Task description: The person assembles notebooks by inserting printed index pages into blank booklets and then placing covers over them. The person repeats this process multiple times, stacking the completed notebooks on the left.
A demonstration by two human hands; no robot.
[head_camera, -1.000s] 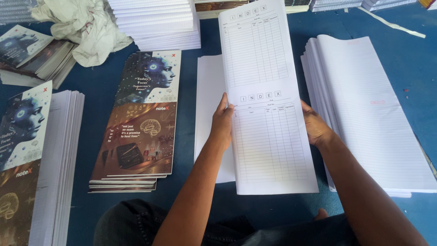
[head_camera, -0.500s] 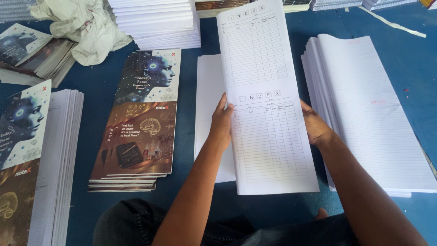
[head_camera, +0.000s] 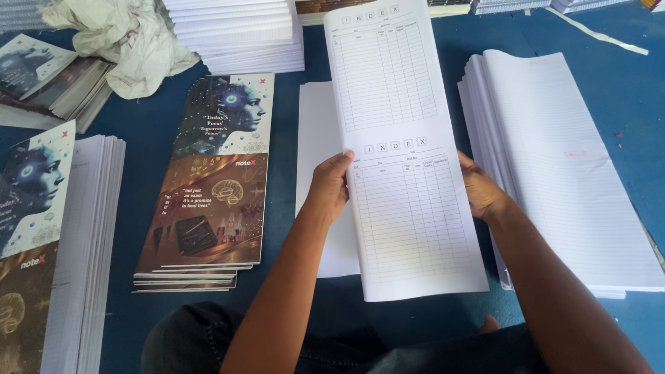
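Left hand (head_camera: 331, 185) grips the left edge of a long printed table sheet (head_camera: 402, 145), thumb on top; right hand (head_camera: 480, 188) clasps its right edge. Sheet held above a blank white stack (head_camera: 317, 173) on the blue desk (head_camera: 603, 76). Right of the sheet: ruled paper stack (head_camera: 561, 173). Left of the sheet: pile of illustrated covers (head_camera: 215, 187); beyond those, crumpled cloth (head_camera: 125, 38).

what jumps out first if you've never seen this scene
A long printed sheet with two ruled tables, held at mid-frame by the left hand and right hand. Left of it lies a stack of colourful covers; right of it, a pile of lined paper on the blue table.
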